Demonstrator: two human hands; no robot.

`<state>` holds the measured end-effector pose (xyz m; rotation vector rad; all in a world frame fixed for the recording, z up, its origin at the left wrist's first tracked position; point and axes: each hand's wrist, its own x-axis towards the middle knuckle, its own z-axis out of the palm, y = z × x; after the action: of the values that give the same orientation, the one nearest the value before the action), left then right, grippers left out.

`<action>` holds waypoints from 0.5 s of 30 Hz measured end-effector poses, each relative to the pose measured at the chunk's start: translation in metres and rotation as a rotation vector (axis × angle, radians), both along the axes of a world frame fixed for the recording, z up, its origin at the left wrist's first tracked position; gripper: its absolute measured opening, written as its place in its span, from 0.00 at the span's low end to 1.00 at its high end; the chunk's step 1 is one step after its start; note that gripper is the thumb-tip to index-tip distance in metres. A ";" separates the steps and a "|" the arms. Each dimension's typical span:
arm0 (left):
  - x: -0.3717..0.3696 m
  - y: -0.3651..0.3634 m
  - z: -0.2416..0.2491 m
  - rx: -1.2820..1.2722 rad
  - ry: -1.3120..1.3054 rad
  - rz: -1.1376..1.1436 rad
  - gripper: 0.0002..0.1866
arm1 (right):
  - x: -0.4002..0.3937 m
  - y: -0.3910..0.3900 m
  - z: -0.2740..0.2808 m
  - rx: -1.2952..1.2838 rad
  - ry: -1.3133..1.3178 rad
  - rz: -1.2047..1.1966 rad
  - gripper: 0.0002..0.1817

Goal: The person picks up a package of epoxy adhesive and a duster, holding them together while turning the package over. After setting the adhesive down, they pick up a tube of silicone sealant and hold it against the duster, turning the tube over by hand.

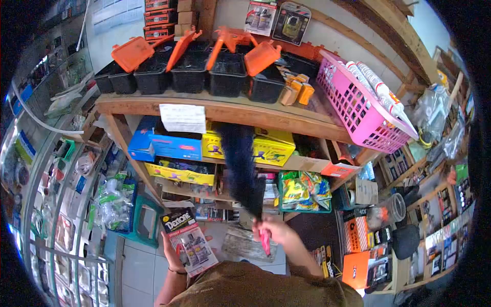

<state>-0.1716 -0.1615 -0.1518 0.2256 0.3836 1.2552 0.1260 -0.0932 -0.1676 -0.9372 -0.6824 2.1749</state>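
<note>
My left hand (173,254) holds a blister-card package (190,244) labelled Dextone, low in the view, with its printed front showing. In my right hand (276,231) is the pink handle of a dark feather duster (238,158). The duster points upward, blurred by motion, in front of the yellow boxes (273,147) and below the upper shelf edge (230,111). My right fingers are wrapped round the handle.
Black bins (227,77) with orange lids line the upper shelf. A pink basket (353,105) with white tubes stands at its right end. A blue box (166,145) sits below. A green stool (147,221) is at the left; stocked shelves are on both sides.
</note>
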 end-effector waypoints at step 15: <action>0.100 0.007 -0.009 -0.002 0.043 0.242 0.47 | 0.084 -0.115 0.007 0.218 -0.279 0.060 0.15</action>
<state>-0.0721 -0.1549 -0.1612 0.2088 0.4593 1.4895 0.2101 -0.2079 -0.1607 -1.1252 -1.0697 1.9888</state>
